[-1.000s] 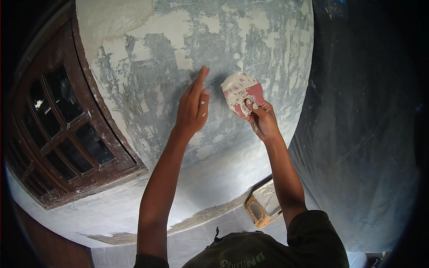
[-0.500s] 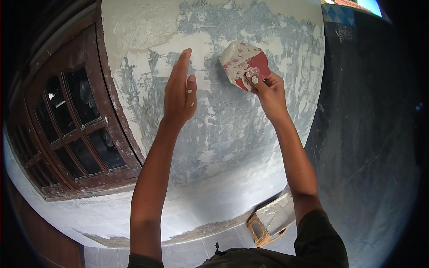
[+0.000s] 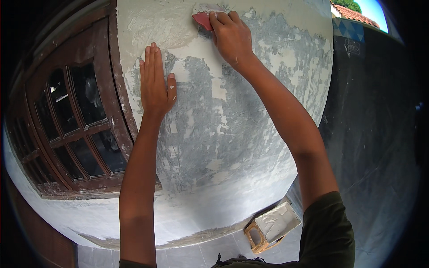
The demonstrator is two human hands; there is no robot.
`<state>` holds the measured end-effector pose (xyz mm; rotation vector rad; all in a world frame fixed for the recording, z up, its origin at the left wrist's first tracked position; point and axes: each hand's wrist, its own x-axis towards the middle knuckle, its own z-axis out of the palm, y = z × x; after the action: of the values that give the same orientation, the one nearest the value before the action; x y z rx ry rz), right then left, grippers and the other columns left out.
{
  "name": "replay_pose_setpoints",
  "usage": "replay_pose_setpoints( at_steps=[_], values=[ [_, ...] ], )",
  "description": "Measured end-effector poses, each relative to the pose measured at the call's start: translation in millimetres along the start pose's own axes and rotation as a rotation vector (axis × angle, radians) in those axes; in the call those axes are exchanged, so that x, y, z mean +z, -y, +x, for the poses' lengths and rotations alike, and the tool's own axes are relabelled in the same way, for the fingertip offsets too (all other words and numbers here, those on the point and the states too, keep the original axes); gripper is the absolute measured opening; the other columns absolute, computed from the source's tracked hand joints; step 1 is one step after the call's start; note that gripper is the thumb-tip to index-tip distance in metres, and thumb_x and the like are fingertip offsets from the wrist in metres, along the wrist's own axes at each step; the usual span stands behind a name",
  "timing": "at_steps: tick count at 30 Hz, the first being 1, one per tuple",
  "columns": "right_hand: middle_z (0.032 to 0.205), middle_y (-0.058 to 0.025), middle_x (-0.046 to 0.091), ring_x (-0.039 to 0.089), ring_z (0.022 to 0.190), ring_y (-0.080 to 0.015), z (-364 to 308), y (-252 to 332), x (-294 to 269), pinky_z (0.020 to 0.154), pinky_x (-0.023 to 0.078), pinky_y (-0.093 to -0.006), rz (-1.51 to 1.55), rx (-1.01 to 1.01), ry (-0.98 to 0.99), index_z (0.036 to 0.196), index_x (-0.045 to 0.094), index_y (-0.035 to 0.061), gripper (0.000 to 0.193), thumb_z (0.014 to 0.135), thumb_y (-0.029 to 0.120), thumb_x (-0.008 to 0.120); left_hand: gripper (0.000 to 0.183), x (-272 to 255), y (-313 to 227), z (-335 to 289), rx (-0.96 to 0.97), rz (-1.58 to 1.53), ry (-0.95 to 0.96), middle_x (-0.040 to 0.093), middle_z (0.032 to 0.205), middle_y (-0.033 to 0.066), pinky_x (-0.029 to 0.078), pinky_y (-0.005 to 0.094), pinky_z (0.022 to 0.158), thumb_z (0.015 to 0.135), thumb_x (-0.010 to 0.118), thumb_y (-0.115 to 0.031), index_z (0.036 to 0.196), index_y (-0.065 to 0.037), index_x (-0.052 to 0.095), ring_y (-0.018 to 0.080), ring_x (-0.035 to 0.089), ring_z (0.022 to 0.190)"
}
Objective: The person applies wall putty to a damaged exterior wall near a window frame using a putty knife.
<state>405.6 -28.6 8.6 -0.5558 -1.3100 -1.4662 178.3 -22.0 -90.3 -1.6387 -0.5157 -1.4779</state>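
Before a patchy wall [image 3: 201,120], the right hand [image 3: 233,38] grips a red scraper [image 3: 202,20], fingers [image 3: 223,18] curled over for control; the empty left hand [image 3: 156,87] seems braced, its palm hidden.

The grey floor [image 3: 185,257] bears a stool [image 3: 262,244] topped with pale paste [image 3: 277,222].

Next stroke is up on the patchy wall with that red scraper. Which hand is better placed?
Likely the right hand: it already grips the red scraper high at the patchy wall. The left hand is open and lower, nearer the window, with no tool showing.
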Motion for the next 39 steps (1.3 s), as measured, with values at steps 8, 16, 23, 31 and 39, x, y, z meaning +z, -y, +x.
replay_pose_setpoints(
  at_steps=[8, 16, 23, 31, 39],
  values=[
    [0.092, -0.0078, 0.066, 0.062, 0.095, -0.0238, -57, 38, -7, 0.076, 0.052, -0.0366, -0.032, -0.021, 0.161, 0.109, 0.069, -0.0006, 0.034, 0.076, 0.005, 0.065, 0.065, -2, 2, -1, 0.008, -0.002, -0.014, 0.031, 0.16, 0.0235, 0.019, 0.0555, 0.121, 0.093, 0.042, -0.014, 0.153, 0.008, 0.028, 0.0385, 0.025, 0.151],
    [0.088, -0.0091, 0.066, 0.063, 0.088, -0.0258, -14, 23, -29, 0.072, 0.054, -0.0371, 0.167, 0.113, 0.044, 0.111, 0.07, 0.001, 0.04, 0.071, 0.004, 0.073, 0.064, 0, 2, -2, 0.01, -0.017, -0.015, 0.032, 0.16, 0.023, 0.019, 0.0546, 0.122, 0.092, 0.041, -0.013, 0.153, 0.007, 0.029, 0.0381, 0.026, 0.151],
    [0.097, -0.008, 0.07, 0.064, 0.097, -0.0263, -29, 31, -2, 0.082, 0.054, -0.0376, -0.055, -0.07, 0.132, 0.116, 0.067, 0.0, 0.047, 0.07, 0.001, 0.073, 0.06, 0, 4, -2, 0.01, -0.038, 0.005, 0.031, 0.16, 0.0221, 0.016, 0.0548, 0.121, 0.1, 0.034, -0.02, 0.154, 0.006, 0.027, 0.0386, 0.025, 0.151],
    [0.09, -0.0081, 0.068, 0.064, 0.09, -0.0261, -9, 21, -31, 0.075, 0.053, -0.039, 0.093, 0.077, 0.033, 0.116, 0.069, 0.002, 0.045, 0.071, 0.003, 0.071, 0.063, 4, -3, 1, 0.032, -0.009, 0.04, 0.032, 0.16, 0.0213, 0.018, 0.0538, 0.122, 0.095, 0.037, -0.015, 0.154, 0.005, 0.028, 0.0373, 0.026, 0.151],
    [0.093, -0.011, 0.068, 0.062, 0.101, -0.0265, -77, 47, -18, 0.084, 0.05, -0.038, -0.018, 0.005, 0.253, 0.116, 0.068, -0.004, 0.039, 0.078, 0.005, 0.064, 0.064, 2, 1, 0, 0.026, -0.002, 0.07, 0.033, 0.16, 0.0208, 0.018, 0.0531, 0.122, 0.094, 0.036, -0.015, 0.154, 0.004, 0.028, 0.0364, 0.026, 0.151]
  ],
)
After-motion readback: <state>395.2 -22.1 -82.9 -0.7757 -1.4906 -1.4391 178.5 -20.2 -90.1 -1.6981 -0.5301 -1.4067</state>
